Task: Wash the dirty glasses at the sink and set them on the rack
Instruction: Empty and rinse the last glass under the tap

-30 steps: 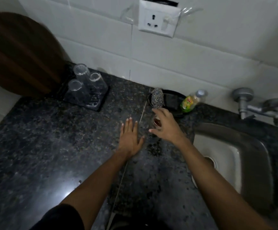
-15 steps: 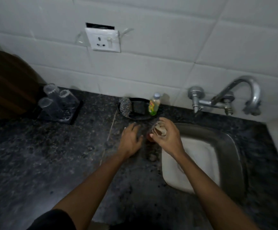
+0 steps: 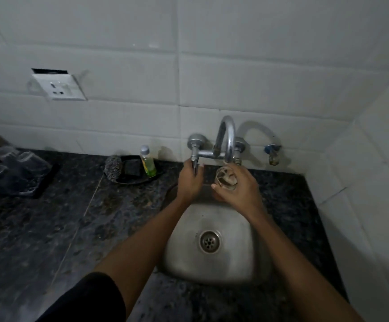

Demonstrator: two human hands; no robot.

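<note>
Moved: since 0.5 s ago the right hand (image 3: pixel 236 187) is carrying the glass (image 3: pixel 226 178) from the counter edge to just under the spout (image 3: pixel 227 140), and the left hand (image 3: pixel 190 180) is leaving the counter (image 3: pixel 49 228) for the tap handle (image 3: pixel 194 162).
Left hand: fingers are curling round the handle, gripping it.
Right hand: fingers and thumb are wrapping the glass, holding it upright over the back of the sink (image 3: pixel 188 252), mouth facing up below the spout.
Glass: brownish residue is showing inside; whether water is running into it cannot be told.
Sink: the steel basin is showing only its drain (image 3: pixel 209 241).
Rack (image 3: pixel 35 184): sitting far left on the counter, well apart from the sink, carrying 3 clear glasses (image 3: pixel 14 166) standing upside down.
Tray (image 3: pixel 137 180): a dark dish just left of the tap, holding a steel scrubber (image 3: pixel 113 168), a dark sponge (image 3: pixel 133 169) and a small bottle (image 3: pixel 148 162) of green liquid.
</note>
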